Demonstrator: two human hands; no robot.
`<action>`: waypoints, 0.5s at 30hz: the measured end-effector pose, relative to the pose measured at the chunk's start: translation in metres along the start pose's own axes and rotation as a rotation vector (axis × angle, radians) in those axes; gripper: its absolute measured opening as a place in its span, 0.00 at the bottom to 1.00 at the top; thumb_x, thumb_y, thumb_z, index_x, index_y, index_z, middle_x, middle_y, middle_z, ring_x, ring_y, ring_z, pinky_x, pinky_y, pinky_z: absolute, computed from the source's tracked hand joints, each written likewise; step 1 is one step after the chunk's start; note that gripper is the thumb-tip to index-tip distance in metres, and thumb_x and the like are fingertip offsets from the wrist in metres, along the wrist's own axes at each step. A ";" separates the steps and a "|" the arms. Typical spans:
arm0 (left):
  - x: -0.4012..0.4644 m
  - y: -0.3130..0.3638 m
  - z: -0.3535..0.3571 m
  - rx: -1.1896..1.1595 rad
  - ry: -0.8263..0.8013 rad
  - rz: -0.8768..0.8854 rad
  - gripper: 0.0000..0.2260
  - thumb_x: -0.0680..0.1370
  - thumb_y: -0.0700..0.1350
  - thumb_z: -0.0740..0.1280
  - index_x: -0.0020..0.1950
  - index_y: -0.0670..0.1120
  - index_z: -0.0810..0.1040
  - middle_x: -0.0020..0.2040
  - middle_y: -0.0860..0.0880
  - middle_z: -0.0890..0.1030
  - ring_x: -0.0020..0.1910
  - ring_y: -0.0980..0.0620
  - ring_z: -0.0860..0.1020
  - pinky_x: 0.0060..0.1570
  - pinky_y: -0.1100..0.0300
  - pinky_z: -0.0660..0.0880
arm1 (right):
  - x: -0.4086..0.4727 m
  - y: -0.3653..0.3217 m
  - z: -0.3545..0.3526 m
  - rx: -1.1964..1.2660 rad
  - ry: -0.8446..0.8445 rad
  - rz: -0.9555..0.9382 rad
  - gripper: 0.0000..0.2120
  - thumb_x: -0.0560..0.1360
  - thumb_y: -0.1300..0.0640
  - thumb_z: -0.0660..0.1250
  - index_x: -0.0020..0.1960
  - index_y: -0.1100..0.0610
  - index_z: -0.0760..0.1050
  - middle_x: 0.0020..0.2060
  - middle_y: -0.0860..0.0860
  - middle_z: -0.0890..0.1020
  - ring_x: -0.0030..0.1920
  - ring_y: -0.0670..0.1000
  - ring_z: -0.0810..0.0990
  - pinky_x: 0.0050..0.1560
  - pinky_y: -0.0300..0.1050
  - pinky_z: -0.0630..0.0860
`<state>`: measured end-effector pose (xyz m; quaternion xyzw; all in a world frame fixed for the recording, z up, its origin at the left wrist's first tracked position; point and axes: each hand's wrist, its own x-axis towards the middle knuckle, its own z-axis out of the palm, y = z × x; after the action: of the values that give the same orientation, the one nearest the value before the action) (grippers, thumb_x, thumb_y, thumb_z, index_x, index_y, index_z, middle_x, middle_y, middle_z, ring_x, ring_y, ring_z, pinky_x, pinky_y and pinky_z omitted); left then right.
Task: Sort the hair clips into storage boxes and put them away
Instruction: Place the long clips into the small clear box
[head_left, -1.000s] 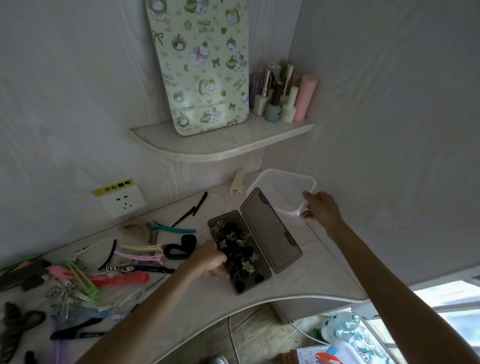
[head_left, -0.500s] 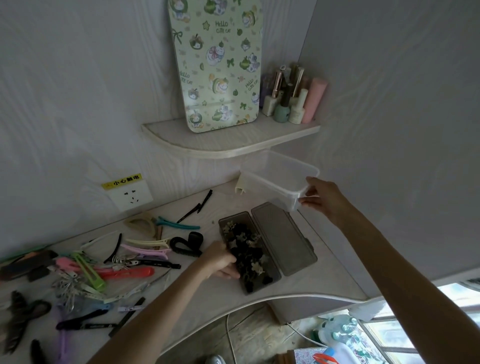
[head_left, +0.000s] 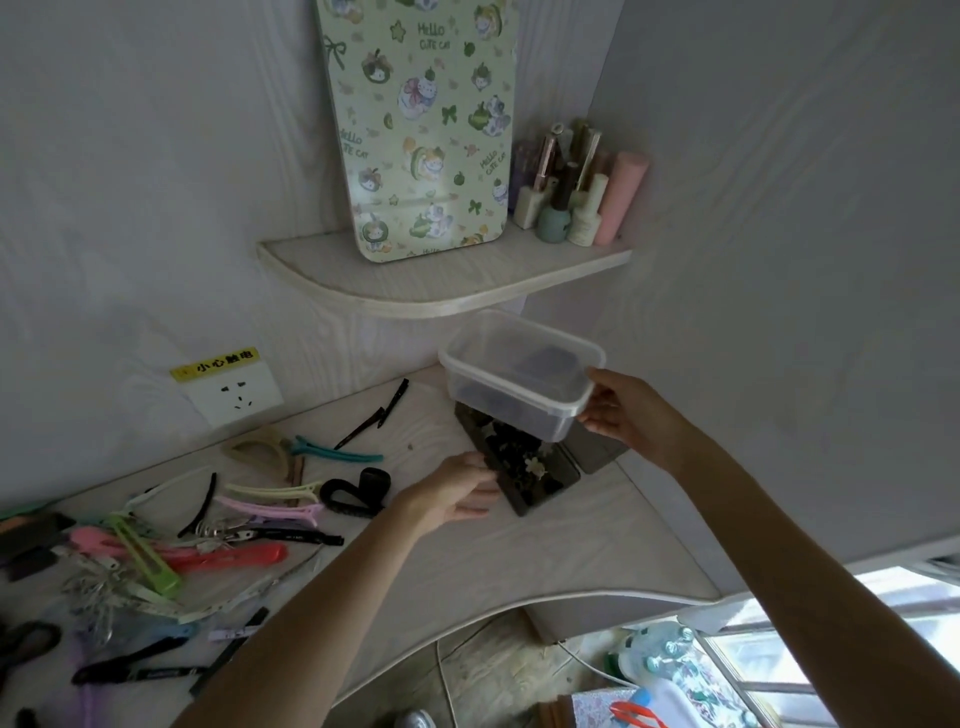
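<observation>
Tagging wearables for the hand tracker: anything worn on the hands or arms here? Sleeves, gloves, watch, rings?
Nothing worn that shows. Both forearms are bare right to the frame edge, no sleeve in view. The left hand and the right hand have no gloves, and no watch or band sits at either wrist. No rings are visible, though the fingers are small and partly hidden, so that is less certain.

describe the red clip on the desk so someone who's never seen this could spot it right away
Start at the wall socket with the yellow label, then look down to the pile of clips at the desk's left. The red clip lies flat at the pile's near edge, below a black clip. It is the only red one, and long and broad.
</observation>
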<state>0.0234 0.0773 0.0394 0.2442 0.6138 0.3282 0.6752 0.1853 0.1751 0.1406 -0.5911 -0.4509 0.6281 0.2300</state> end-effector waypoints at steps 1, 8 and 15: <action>-0.004 -0.006 -0.006 0.101 0.027 0.034 0.19 0.80 0.39 0.60 0.71 0.44 0.65 0.65 0.45 0.75 0.63 0.48 0.75 0.60 0.55 0.73 | 0.000 0.002 0.004 -0.014 -0.004 0.009 0.12 0.79 0.56 0.59 0.40 0.60 0.71 0.33 0.55 0.74 0.33 0.51 0.75 0.34 0.39 0.76; -0.038 -0.071 -0.080 1.302 0.345 0.540 0.17 0.77 0.41 0.64 0.64 0.52 0.74 0.64 0.55 0.75 0.65 0.55 0.69 0.65 0.60 0.65 | 0.000 0.017 0.044 -0.076 -0.012 0.052 0.12 0.78 0.54 0.60 0.40 0.60 0.73 0.32 0.55 0.75 0.32 0.51 0.74 0.35 0.41 0.73; -0.042 -0.081 -0.147 1.271 0.630 0.669 0.14 0.69 0.34 0.70 0.52 0.45 0.82 0.52 0.48 0.83 0.55 0.46 0.78 0.55 0.56 0.73 | 0.003 0.057 0.099 -0.129 -0.037 0.039 0.16 0.80 0.58 0.56 0.64 0.64 0.70 0.52 0.61 0.77 0.47 0.57 0.74 0.43 0.48 0.74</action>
<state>-0.1118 -0.0184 -0.0110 0.6511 0.7405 0.1536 0.0651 0.1050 0.1206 0.0807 -0.6016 -0.4832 0.6128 0.1706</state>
